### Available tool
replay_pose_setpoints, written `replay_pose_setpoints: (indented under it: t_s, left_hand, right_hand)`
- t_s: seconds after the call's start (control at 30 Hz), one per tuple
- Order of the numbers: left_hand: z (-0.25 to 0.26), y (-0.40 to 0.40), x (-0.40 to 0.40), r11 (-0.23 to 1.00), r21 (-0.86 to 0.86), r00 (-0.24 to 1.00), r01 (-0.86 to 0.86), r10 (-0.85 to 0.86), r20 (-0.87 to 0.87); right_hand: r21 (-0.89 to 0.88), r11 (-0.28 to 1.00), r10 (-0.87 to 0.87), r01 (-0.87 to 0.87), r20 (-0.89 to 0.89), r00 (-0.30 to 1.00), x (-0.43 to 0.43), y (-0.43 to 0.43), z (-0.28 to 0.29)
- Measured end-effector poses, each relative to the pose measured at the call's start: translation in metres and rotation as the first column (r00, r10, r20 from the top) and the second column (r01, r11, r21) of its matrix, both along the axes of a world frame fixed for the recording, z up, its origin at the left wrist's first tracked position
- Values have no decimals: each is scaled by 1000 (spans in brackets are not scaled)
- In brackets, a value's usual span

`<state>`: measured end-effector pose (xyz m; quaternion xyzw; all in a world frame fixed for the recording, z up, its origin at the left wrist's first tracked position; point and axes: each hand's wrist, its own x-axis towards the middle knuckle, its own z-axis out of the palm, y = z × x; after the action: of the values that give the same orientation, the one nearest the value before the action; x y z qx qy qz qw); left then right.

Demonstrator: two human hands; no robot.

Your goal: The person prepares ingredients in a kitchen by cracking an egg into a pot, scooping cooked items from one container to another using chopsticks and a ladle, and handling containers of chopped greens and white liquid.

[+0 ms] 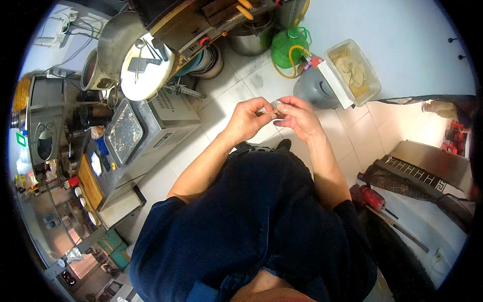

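My two hands meet in front of my body, above the tiled floor. Between them is a small, pale, rounded object [276, 105], mostly covered by fingers, so its exact kind cannot be made out. My left hand [247, 119] pinches a whitish bit at its near side with thumb and forefinger. On the other side, my right hand [300, 115] grips the rounded part, its lower fingers partly spread beneath.
To the left, a steel counter unit [177, 107] carries a shallow metal tray [124, 132]. A white round lid [145, 81] bears a cleaver [144, 65] and other utensils. Ahead stand a green jug [288, 47], a grey bin [315, 90] and a plastic basket [371, 81] holding cloths.
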<state>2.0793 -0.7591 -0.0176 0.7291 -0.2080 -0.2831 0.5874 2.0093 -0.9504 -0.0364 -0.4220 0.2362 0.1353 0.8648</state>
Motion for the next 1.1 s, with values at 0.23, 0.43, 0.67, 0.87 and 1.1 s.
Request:
replay_pose_setpoints:
  t_s: [0.23, 0.43, 0.67, 0.87, 1.1]
  left_hand:
    - [-9, -2, 0, 999, 41, 995, 24, -27, 98]
    - [-8, -7, -1, 998, -29, 982, -52, 46, -181]
    - [-21, -7, 12, 954, -185, 876, -237, 128, -465]
    - [-26, -5, 16, 900, -234, 675, -368, 86, -733]
    - [-27, -6, 7, 901, -292, 632, -321, -26, -775]
  right_hand:
    - [252, 960, -117, 124, -39, 992, 1, 0, -24]
    - [402, 826, -382, 396, -119, 916, 10, 3, -25]
    - [435, 812, -382, 389, -107, 918, 11, 5, -17]
    - [224, 913, -364, 342, 65, 929, 6, 22, -11]
    - [-101, 905, -396, 412, 145, 907, 0, 39, -23]
